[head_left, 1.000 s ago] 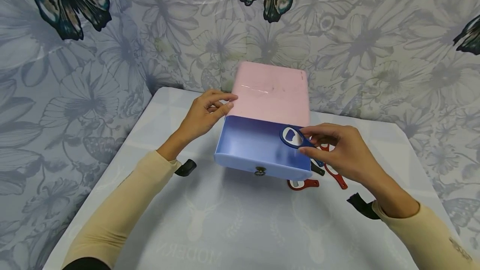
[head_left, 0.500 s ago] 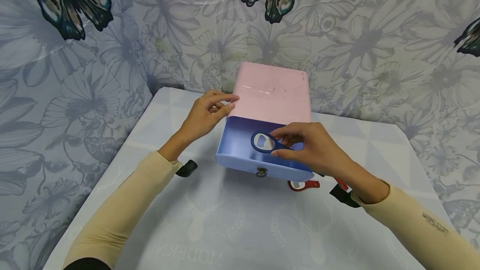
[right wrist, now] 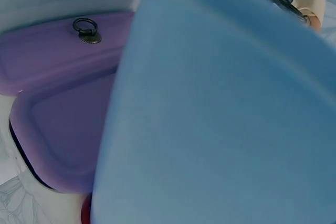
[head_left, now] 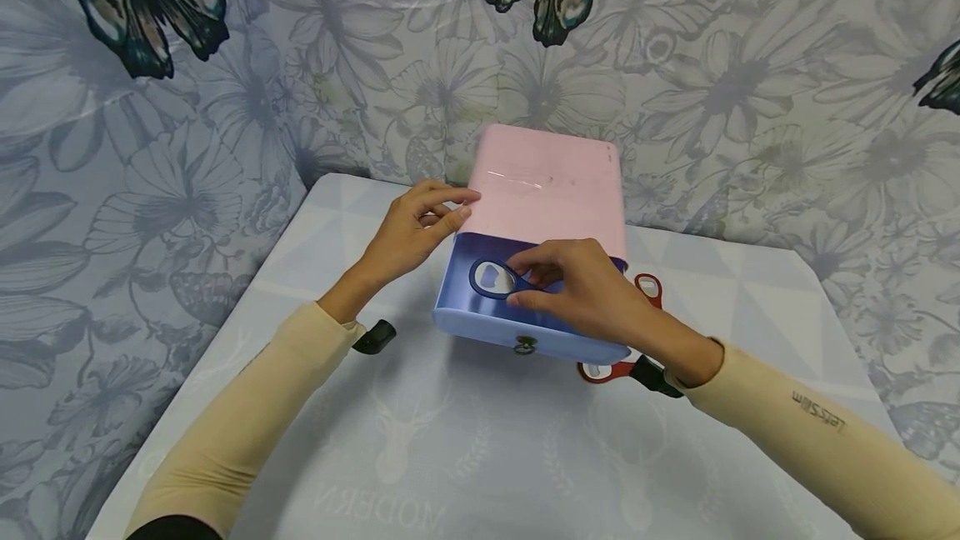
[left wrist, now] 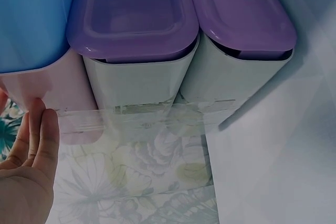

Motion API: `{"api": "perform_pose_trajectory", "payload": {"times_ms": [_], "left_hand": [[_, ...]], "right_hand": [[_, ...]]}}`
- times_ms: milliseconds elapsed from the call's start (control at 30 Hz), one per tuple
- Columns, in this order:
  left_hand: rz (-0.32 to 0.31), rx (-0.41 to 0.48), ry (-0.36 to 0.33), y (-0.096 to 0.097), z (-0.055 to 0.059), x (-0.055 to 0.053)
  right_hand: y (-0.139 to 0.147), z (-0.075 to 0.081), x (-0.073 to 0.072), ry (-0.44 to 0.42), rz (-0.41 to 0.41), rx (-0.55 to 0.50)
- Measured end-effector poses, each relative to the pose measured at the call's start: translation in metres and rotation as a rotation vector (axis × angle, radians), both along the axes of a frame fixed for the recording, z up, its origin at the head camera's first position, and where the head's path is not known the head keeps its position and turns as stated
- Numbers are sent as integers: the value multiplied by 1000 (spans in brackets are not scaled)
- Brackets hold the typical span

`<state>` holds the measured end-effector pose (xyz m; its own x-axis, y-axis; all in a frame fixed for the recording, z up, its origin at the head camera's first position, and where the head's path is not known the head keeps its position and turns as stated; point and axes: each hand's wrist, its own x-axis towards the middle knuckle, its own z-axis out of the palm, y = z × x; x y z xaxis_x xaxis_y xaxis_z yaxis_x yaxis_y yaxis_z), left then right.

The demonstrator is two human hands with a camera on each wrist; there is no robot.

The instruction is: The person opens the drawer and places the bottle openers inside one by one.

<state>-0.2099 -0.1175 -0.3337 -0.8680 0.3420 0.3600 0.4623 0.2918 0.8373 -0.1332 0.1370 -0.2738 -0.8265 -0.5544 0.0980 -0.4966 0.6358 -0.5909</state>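
A blue bottle opener [head_left: 507, 275] with a round, metal-centred head is pinched by its handle in my right hand [head_left: 588, 290], its head pointing left. It hangs over or inside the pulled-out blue drawer [head_left: 480, 326], and whether it touches the bottom cannot be told. The drawer belongs to a pink-topped casing [head_left: 547, 190]. My left hand [head_left: 414, 227] touches the casing's left edge; in the left wrist view its fingers [left wrist: 50, 135] rest against the pink side. The blue drawer front [right wrist: 220, 108] blocks my right hand from the right wrist view.
Purple drawers [left wrist: 134, 40] in whitish casings sit below the blue one. Red bottle openers lie on the white table [head_left: 450, 440], one in front [head_left: 592, 372] and one to the right [head_left: 648, 287], both partly covered by my right arm. A patterned backdrop [head_left: 337, 90] stands behind.
My right hand has carried the blue bottle opener leftward, from the drawer's right side towards its left part. The left hand stays at the casing's edge.
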Motion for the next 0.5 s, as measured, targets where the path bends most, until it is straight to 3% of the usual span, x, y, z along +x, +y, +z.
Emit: {"api": "perform_pose_trajectory", "payload": {"times_ms": [500], "left_hand": [[3, -11, 12, 1, 1, 0]], "right_hand": [[-14, -3, -6, -8, -37, 98]]}}
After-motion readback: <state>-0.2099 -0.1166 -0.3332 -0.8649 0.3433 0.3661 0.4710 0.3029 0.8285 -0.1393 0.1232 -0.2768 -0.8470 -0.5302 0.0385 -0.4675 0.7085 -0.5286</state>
